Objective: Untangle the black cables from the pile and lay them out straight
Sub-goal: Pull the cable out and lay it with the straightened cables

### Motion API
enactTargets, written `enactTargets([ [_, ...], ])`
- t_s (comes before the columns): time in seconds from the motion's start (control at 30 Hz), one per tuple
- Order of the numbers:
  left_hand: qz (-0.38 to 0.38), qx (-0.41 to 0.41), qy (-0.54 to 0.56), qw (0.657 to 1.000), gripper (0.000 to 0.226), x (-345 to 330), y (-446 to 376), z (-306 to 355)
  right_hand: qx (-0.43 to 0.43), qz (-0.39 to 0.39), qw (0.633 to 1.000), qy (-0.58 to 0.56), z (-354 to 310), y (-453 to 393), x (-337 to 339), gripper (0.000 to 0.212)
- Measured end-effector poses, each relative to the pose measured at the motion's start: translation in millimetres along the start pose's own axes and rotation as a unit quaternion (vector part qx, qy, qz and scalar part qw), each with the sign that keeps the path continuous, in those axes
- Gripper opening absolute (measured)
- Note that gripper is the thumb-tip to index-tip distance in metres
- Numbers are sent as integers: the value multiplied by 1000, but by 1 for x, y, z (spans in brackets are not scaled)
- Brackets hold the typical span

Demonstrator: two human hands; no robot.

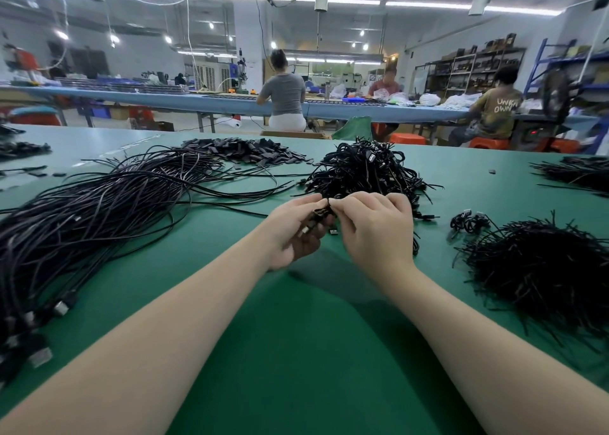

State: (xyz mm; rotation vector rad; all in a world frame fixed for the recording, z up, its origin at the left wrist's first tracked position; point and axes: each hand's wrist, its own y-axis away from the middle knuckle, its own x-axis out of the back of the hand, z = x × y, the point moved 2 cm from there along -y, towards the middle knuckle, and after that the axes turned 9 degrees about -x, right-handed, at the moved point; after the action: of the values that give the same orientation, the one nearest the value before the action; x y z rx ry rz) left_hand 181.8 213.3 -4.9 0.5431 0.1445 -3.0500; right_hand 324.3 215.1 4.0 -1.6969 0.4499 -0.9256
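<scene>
The worst I could do now is pull too hard: the small coiled cable (pixel 321 215) pinched between both my hands looks knotted on itself, and a sharp tug would likely tighten the knot or strain the wire at its plug. It could also snag the tangled pile (pixel 364 172) just beyond my fingers and drag more loops along. My left hand (pixel 291 233) curls around the bundle from below; my right hand (pixel 374 228) pinches its top. They hold it above the green worktop (pixel 296 352), near the pile, with the straightened cables (pixel 99 210) lying well off to my left.
</scene>
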Motion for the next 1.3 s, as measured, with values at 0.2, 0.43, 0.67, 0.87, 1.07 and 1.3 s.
enactTargets([
  [0.2, 66, -6, -30, 997, 6, 13, -4, -6, -26, -118, 988, -93, -7, 6, -7, 4],
  [0.43, 76, -166, -545, 818, 13, 26, -9, -15, 49, -35, 997, -41, -10, -48, 13, 16],
  [0.67, 48, -176, -615, 767, 9, 23, -10, -17, -204, -309, 896, 244, 42, -152, -4, 44],
  [0.87, 54, -188, -632, 749, 8, 22, -7, -20, -92, -326, 926, 169, -18, -30, -30, 35],
  [1.07, 77, -157, -675, 717, 23, 18, -4, -23, -219, -416, 883, 17, -16, 26, -43, 27],
  [1.3, -12, -47, -765, 642, 31, 53, 3, 24, -226, -413, 882, 7, -12, 24, -41, 35],
])
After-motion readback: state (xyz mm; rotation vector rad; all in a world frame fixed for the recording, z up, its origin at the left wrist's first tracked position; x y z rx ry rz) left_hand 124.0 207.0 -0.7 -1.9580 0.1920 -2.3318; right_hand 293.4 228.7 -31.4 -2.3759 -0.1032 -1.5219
